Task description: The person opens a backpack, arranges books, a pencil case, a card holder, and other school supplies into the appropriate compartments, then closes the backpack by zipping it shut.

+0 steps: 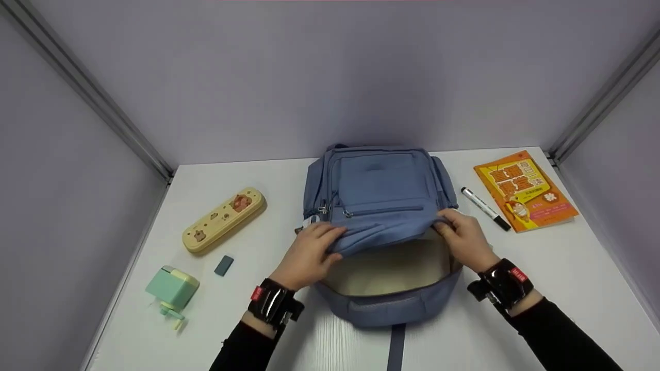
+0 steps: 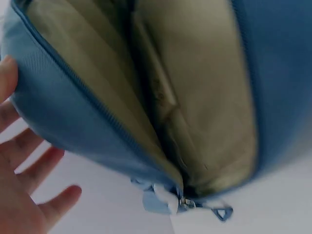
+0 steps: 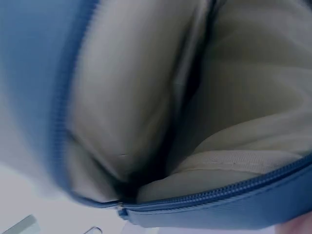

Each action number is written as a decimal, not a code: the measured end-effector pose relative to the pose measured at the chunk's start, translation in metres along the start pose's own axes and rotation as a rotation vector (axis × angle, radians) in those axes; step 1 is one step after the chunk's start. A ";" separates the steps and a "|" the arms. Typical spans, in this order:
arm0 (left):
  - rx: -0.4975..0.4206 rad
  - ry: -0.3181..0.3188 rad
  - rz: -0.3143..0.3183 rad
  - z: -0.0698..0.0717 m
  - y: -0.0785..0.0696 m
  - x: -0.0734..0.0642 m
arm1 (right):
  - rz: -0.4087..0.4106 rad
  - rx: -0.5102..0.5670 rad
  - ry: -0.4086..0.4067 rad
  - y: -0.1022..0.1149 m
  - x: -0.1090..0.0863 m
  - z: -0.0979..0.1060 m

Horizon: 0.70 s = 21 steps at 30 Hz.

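A blue backpack (image 1: 381, 180) lies on the white table with its main compartment unzipped, mouth toward the person. Its beige lining (image 2: 204, 87) shows in both wrist views. At the left end of the raised front panel, my left hand (image 1: 308, 253) touches the fabric with fingers spread and fairly straight. My right hand (image 1: 466, 242) pinches the right end of that panel's edge between thumb and fingers. In the right wrist view only a bit of this hand (image 3: 296, 225) shows at the corner. Zipper teeth (image 3: 234, 190) line the opening, and a zipper pull (image 2: 222, 212) hangs at one end.
Left of the backpack lie a yellow pencil case (image 1: 224, 219), a dark eraser (image 1: 224, 265) and a green crank pencil sharpener (image 1: 173, 288). To the right are a marker (image 1: 485, 208) and an orange book (image 1: 526, 190). Panels (image 1: 309, 77) enclose the table at back and sides.
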<state>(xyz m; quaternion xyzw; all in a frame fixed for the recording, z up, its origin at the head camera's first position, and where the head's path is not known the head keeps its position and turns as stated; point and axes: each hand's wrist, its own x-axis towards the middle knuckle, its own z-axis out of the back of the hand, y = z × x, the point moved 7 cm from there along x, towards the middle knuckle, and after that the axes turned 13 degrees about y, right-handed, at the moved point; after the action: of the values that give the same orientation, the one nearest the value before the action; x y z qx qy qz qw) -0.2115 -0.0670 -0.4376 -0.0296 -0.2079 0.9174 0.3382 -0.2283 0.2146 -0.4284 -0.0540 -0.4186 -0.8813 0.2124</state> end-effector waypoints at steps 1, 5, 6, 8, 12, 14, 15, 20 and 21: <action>0.064 0.015 -0.002 -0.007 -0.002 -0.003 | 0.021 -0.021 0.027 -0.001 -0.004 -0.004; 0.263 -0.015 -0.028 -0.035 -0.010 -0.018 | 0.090 -0.105 0.188 -0.006 -0.022 -0.023; 0.287 -0.035 -0.039 -0.042 -0.011 -0.021 | 0.096 -0.120 0.232 -0.009 -0.027 -0.027; 0.315 -0.079 -0.048 -0.054 -0.010 -0.031 | 0.109 -0.133 0.325 -0.015 -0.032 -0.036; 0.339 -0.127 -0.042 -0.070 -0.008 -0.046 | 0.164 -0.203 0.418 -0.026 -0.041 -0.044; 0.347 -0.140 -0.031 -0.075 -0.006 -0.052 | 0.191 -0.265 0.386 -0.032 -0.042 -0.039; 0.347 -0.145 -0.027 -0.076 -0.006 -0.055 | 0.192 -0.304 0.346 -0.036 -0.040 -0.034; 0.331 -0.164 -0.028 -0.080 -0.007 -0.060 | -0.090 -0.393 0.130 -0.091 -0.019 0.022; 0.326 -0.164 -0.030 -0.079 -0.008 -0.060 | -0.190 -0.386 0.100 -0.109 -0.016 0.037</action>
<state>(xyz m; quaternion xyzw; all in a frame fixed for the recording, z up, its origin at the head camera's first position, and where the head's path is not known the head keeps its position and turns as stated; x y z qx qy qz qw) -0.1449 -0.0707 -0.5120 0.1038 -0.0836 0.9331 0.3340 -0.2624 0.3092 -0.4865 -0.0103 -0.2344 -0.9627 0.1346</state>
